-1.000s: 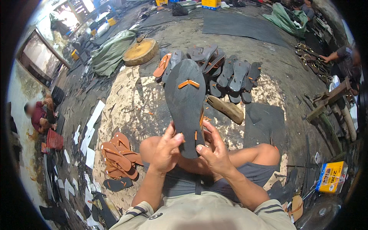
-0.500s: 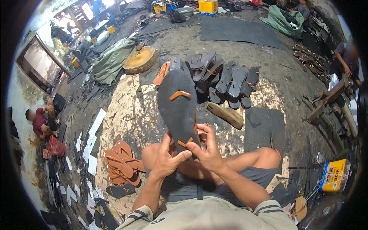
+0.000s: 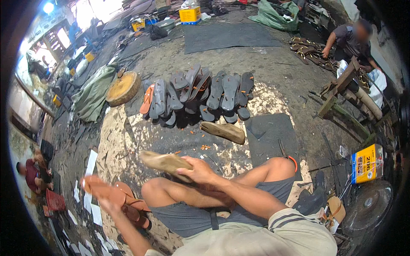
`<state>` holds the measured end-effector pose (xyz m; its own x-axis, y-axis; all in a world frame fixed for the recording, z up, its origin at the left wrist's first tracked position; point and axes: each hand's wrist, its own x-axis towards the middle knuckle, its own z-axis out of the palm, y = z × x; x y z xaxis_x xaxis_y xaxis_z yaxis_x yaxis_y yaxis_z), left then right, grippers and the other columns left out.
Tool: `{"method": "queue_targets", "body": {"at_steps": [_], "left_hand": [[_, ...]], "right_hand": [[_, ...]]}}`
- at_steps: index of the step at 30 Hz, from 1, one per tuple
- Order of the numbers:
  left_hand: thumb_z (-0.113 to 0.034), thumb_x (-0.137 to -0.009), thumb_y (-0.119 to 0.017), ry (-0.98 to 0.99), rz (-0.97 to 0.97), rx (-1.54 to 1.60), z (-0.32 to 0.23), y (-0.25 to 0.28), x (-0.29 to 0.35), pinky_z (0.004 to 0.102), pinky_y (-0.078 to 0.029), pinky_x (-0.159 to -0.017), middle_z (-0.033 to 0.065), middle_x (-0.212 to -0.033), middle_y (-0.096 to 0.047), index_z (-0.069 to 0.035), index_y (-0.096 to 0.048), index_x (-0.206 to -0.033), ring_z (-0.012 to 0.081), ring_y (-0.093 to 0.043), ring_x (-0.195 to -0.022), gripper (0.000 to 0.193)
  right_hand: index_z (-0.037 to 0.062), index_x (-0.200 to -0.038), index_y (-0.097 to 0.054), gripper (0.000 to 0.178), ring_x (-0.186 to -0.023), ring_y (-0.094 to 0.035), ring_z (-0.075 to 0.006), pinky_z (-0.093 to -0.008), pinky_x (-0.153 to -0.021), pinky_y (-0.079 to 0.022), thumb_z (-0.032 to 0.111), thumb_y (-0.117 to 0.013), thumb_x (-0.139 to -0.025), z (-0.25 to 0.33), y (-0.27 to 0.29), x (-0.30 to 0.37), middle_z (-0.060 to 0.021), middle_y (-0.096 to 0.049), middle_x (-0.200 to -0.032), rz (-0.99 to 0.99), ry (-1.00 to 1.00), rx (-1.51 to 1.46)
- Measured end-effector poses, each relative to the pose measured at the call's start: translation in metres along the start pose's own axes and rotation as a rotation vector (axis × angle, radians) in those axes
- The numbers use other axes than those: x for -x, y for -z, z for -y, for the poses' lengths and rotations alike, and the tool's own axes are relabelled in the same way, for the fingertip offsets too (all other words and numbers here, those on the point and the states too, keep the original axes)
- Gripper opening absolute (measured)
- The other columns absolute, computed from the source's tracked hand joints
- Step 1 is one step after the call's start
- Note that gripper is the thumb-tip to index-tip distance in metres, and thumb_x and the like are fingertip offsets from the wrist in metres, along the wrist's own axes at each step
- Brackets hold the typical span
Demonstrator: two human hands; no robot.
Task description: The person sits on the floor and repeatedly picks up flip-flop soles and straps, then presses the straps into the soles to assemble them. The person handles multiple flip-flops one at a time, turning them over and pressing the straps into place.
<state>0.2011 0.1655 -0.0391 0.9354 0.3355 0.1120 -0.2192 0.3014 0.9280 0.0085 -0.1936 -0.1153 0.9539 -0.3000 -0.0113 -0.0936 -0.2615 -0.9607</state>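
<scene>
Black sole gone from the hands, work now divides: right hand (image 3: 201, 171), fingers clamped on a wooden last (image 3: 160, 161) over the pale sheet (image 3: 112, 141); left hand (image 3: 111, 208), blurred, fingers gripping a brown sandal (image 3: 99, 188) near the sheet's left edge.

A stained, dark grey concrete floor (image 3: 168, 57) spreads around the round, yellowish wooden block (image 3: 124, 88). Left of that block stands a mottled, whitish plaster wall (image 3: 20, 147); beyond it, to the left, are a glaring rectangular window opening (image 3: 63, 38) and a glowing bluish-white lamp (image 3: 48, 7). Well to its right stands a weathered, rough-timber frame (image 3: 347, 77).
</scene>
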Motion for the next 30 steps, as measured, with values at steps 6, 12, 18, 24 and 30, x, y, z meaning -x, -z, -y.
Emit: {"method": "queue_targets", "body": {"at_steps": [6,12,18,24,30], "left_hand": [[-0.038,-0.104,-0.052,0.072,-0.337,-0.532,-0.019,0.202,-0.008,0.0428,-0.044,-0.112,0.0184,-0.145,-0.052,-0.003,-0.036,-0.156,0.0303,-0.051,-0.135,0.064],[-0.019,-0.104,-0.057,-0.014,-0.351,-0.53,-0.061,0.199,0.041,0.0431,-0.047,-0.109,0.0226,-0.145,-0.051,0.001,-0.035,-0.155,0.0337,-0.051,-0.134,0.059],[-0.036,-0.104,-0.057,-0.142,0.014,-0.368,-0.049,0.011,0.069,0.0401,-0.045,-0.109,0.0156,-0.137,-0.058,-0.004,-0.048,-0.15,0.0252,-0.058,-0.123,0.057],[-0.018,-0.103,-0.063,0.282,0.714,-0.21,0.004,-0.164,0.147,0.031,-0.058,-0.082,0.0174,-0.146,-0.052,-0.002,-0.05,-0.149,0.0229,-0.063,-0.112,0.05],[-0.012,-0.1,-0.065,0.096,0.94,-0.65,0.003,-0.165,0.19,0.0324,-0.051,-0.097,0.0126,-0.151,-0.048,-0.013,-0.046,-0.154,0.0209,-0.053,-0.129,0.058]], "right_hand": [[0.0029,-0.097,-0.074,0.02,-0.092,-0.069,-0.0182,-0.0346,-0.086,-0.054,0.022,-0.068,-0.097,-0.123,0.097,-0.092,-0.0093,-0.074,-0.1,-0.47,-0.261,-0.112],[0.0045,-0.138,-0.031,0.071,-0.076,-0.07,-0.0318,-0.0441,-0.063,-0.058,0.024,-0.079,-0.09,-0.186,0.2,-0.205,-0.0253,-0.064,-0.109,-1.098,-0.514,-0.612],[0.0087,-0.099,-0.061,0.014,-0.079,-0.067,-0.019,-0.0344,-0.066,-0.059,0.021,-0.066,-0.1,-0.064,0.186,-0.154,-0.0065,-0.067,-0.092,-0.622,0.024,-1.563],[0.0034,-0.156,-0.035,0.063,-0.087,-0.061,-0.0115,-0.0297,-0.077,-0.055,0.025,-0.064,-0.104,0.032,0.045,0.055,0.0005,-0.058,-0.094,0.015,-0.15,-0.584],[0.0043,-0.153,-0.043,0.055,-0.081,-0.053,-0.0069,-0.0241,-0.07,-0.048,0.019,-0.065,-0.104,0.011,0.047,0.119,0.0038,-0.05,-0.092,0.163,-0.113,-0.306]]}}
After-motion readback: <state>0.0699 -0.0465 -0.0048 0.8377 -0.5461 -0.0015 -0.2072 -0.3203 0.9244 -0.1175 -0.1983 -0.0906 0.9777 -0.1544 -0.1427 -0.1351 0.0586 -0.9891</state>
